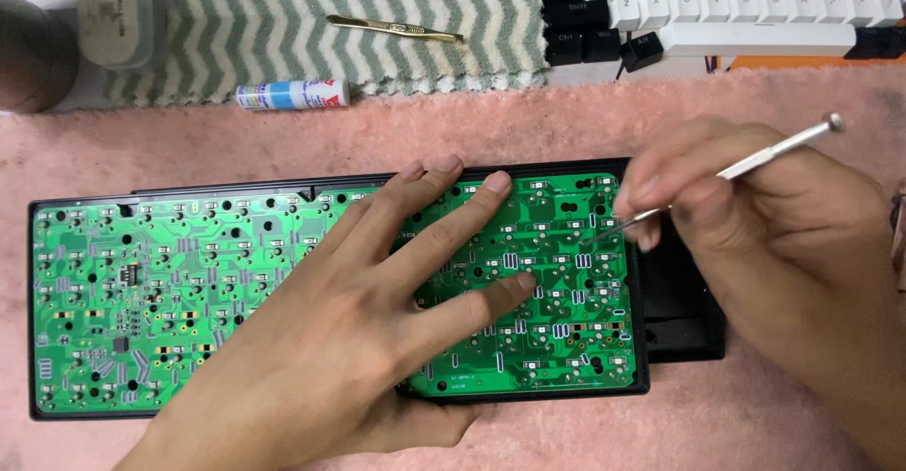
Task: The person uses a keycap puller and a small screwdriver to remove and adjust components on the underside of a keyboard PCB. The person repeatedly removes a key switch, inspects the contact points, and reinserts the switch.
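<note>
Green circuit board (189, 282) sits solder side up in a black keyboard case (684, 311), centre of frame, on a pink fuzzy mat (566, 122) over the worktop. Left hand (349, 339) lies flat on the board, fingers spread, pinning the middle-right section; it grips nothing. Right hand (774, 235) is pinched shut on a thin metal screwdriver (746, 164), shaft slanting down-left, tip touching or just above the board near its upper right edge; exact contact point too small to tell. Risks as I see them: tip slips off a small screw or pad and scratches traces nearby, likely if the shaft stays this tilted; palm pressure could flex the board, since the right end of the case looks unsupported. Upper frame: gold tweezers (394, 28) on a zigzag-striped towel (377, 8), small white-and-blue tube (291, 94) at the towel's edge, another keyboard (736, 8) with white and black keys upper right, one black keycap (642, 51) loose beside it.
</note>
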